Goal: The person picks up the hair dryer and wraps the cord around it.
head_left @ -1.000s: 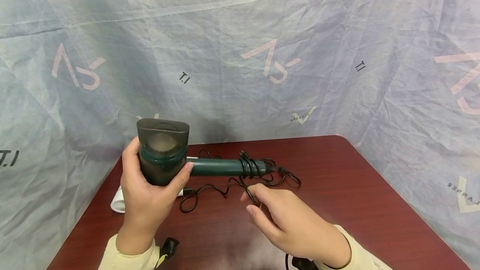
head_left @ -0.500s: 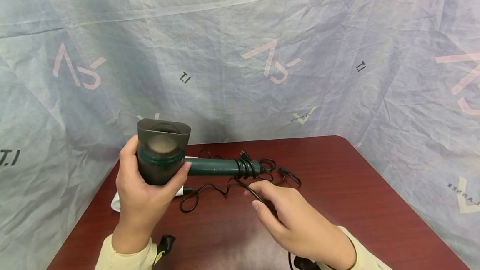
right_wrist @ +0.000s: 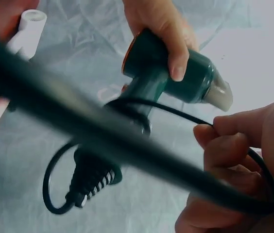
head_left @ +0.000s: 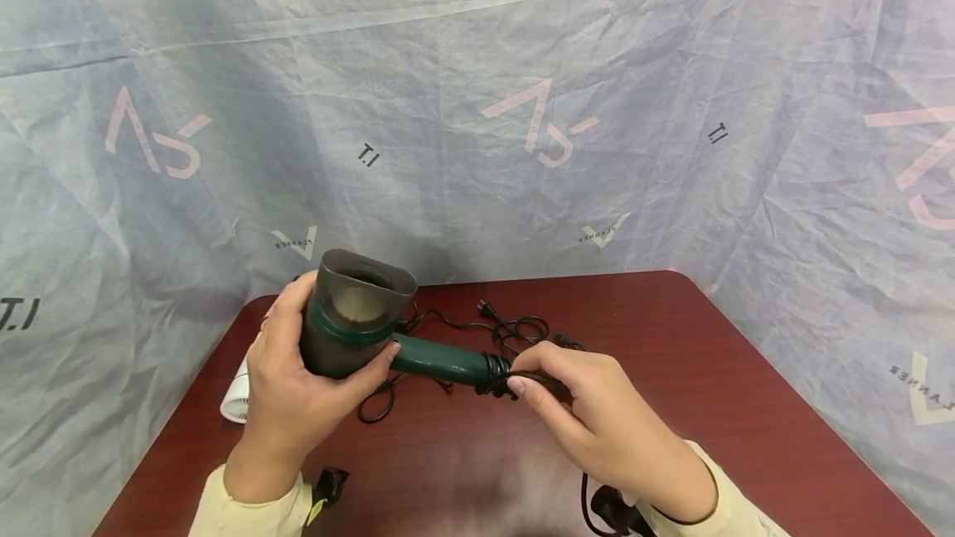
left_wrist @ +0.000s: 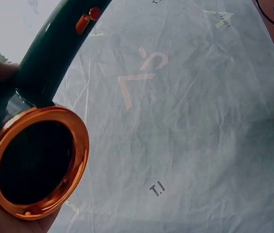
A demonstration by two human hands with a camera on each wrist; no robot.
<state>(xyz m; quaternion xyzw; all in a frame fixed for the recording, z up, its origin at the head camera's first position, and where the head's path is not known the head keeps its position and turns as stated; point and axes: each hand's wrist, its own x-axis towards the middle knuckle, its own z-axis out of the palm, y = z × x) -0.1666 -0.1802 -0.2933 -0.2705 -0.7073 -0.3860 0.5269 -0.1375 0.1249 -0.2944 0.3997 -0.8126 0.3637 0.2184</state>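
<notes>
My left hand (head_left: 298, 379) grips the head of a dark green hair dryer (head_left: 440, 360), holding it up above the table. A smoky see-through nozzle (head_left: 366, 288) points upward. In the left wrist view, its copper-coloured rear ring (left_wrist: 81, 160) and orange switches (left_wrist: 86, 22) face the camera. Several turns of the black power cord (head_left: 496, 373) wrap round the handle's end. Thumb and fingers of my right hand (head_left: 597, 404) pinch the loose stretch of that cord beside the handle. In the right wrist view, the cord (right_wrist: 171, 110) runs from the handle into the right hand's fingers.
On the dark red table (head_left: 448, 471), a white hair dryer (head_left: 235, 398) lies at the left, partly behind my left hand. Black cords with a plug (head_left: 488, 310) lie behind the green dryer. A printed grey cloth (head_left: 462, 147) hangs round the table's back and sides.
The green hair dryer has shifted right and tilted, its handle end dropping nearer to me. The right hand has moved slightly right and now holds the cord close to the wrapped turns.
</notes>
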